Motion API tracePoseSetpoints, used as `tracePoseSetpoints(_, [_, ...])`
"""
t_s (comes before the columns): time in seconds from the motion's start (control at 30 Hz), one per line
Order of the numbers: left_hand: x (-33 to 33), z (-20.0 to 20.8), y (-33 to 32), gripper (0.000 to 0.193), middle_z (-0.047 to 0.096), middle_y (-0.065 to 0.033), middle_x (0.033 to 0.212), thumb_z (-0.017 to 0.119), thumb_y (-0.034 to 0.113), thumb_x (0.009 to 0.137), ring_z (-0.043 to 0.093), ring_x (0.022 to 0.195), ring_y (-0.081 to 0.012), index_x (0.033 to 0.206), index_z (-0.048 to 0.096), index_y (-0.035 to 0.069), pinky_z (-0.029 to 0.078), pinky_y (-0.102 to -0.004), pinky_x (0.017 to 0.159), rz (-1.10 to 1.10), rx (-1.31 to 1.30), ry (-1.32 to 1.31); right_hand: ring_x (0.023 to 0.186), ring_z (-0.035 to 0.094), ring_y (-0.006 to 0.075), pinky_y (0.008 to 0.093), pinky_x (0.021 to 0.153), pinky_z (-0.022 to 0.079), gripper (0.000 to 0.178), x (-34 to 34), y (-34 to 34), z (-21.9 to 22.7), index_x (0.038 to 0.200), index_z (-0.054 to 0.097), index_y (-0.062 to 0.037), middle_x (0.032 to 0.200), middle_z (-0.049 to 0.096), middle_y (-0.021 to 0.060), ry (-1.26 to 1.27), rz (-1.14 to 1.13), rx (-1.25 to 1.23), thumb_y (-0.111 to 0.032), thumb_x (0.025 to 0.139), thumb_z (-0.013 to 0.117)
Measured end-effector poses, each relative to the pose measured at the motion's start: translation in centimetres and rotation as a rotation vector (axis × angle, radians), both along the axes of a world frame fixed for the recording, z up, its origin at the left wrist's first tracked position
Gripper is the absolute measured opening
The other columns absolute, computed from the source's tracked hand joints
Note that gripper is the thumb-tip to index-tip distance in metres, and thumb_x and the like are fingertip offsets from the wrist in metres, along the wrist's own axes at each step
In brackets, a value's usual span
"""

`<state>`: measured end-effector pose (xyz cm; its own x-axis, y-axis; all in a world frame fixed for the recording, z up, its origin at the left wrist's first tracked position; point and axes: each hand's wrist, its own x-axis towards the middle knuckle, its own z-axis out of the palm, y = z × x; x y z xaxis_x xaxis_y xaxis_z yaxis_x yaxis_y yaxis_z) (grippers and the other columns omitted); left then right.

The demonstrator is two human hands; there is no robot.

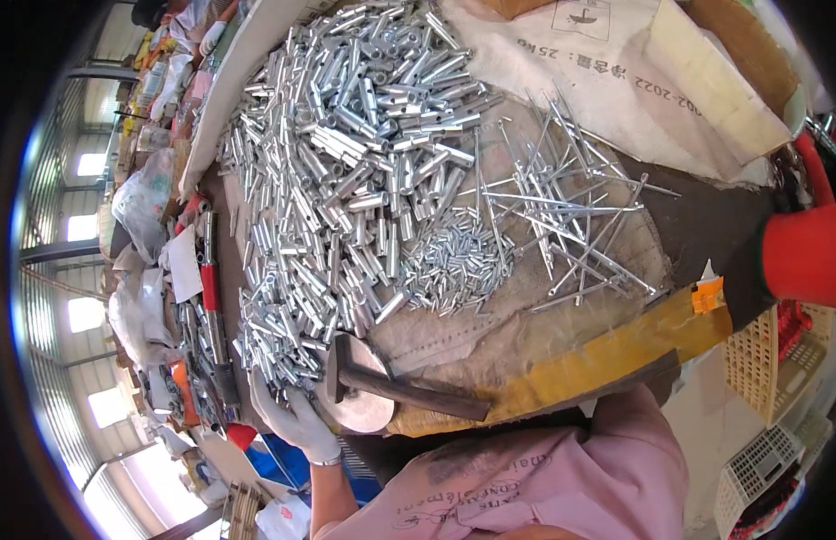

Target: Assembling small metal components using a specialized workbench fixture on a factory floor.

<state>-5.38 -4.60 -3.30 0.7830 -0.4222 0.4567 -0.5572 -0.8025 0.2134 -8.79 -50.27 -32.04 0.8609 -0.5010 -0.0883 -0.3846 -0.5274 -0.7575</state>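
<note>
My left hand [296,427], in a white glove, is at the near left corner of the table. Its fingers are stretched toward the edge of a large pile of silvery metal tubes [346,171], touching the nearest ones. No firm hold on a tube shows. Beside it, a hammer [422,393] with a dark wooden handle lies with its head on a round metal block [371,409]. My right arm [636,416] bends down beyond the table's front edge, and its hand is hidden. Small metal pins [458,261] and long thin rods [571,211] lie right of the tubes.
A yellow strip [562,373] runs along the table's front edge. At the far right stand a red container [807,255] and an open cardboard box [719,81]. Plastic crates [773,360] sit below on the right. Tools and bags crowd the left; another person's gloved hand [213,38] shows far off.
</note>
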Motion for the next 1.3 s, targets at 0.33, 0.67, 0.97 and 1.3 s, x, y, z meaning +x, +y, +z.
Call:
tracePoseSetpoints(0.33, [0.1,-0.8,-0.1,0.053,0.057,-0.0202,0.148,0.058,0.007,0.098,0.054,0.136,-0.0344,0.149,0.051,-0.004,0.037,-0.0438,0.118,0.01,-0.01,0.0,0.114,0.069,0.0413,0.0471,0.097,0.055,0.039,-4.0,0.8,-2.2,0.125,0.073,-0.0091,0.12,0.073,0.0243,0.059,-0.051,0.063,-0.028,0.092,0.063])
tracePoseSetpoints(0.67, [0.0,-0.3,-0.1,0.054,0.056,-0.0212,0.148,0.057,0.014,0.099,0.053,0.135,-0.0359,0.149,0.051,-0.005,0.038,-0.0451,0.116,0.049,-0.001,0.004,0.114,0.069,0.0413,0.0471,0.097,0.055,0.04,-3.7,1.9,-2.1,0.126,0.073,-0.0091,0.12,0.073,0.0245,0.043,-0.076,0.12,-0.029,0.093,0.062])
tracePoseSetpoints(0.97, [0.1,-0.4,-0.3,0.054,0.059,-0.0201,0.146,0.057,0.017,0.099,0.056,0.132,-0.0357,0.148,0.053,-0.003,0.042,-0.0433,0.113,0.058,-0.007,-0.013,0.114,0.069,0.0414,0.0471,0.097,0.055,0.04,-8.3,2.2,-2.1,0.126,0.073,-0.0092,0.12,0.073,0.0246,0.094,-0.167,0.148,-0.029,0.093,0.062])
tracePoseSetpoints(1.3, [2.3,-0.9,1.3,0.054,0.058,-0.0235,0.148,0.059,0.024,0.103,0.057,0.135,-0.0381,0.151,0.054,0.0,0.041,-0.0452,0.115,-0.097,0.065,-0.141,0.115,0.069,0.0414,0.0471,0.097,0.055,0.04,-31.0,13.3,0.2,0.126,0.072,-0.0092,0.12,0.072,0.0248,0.366,-0.504,0.262,-0.03,0.093,0.062])
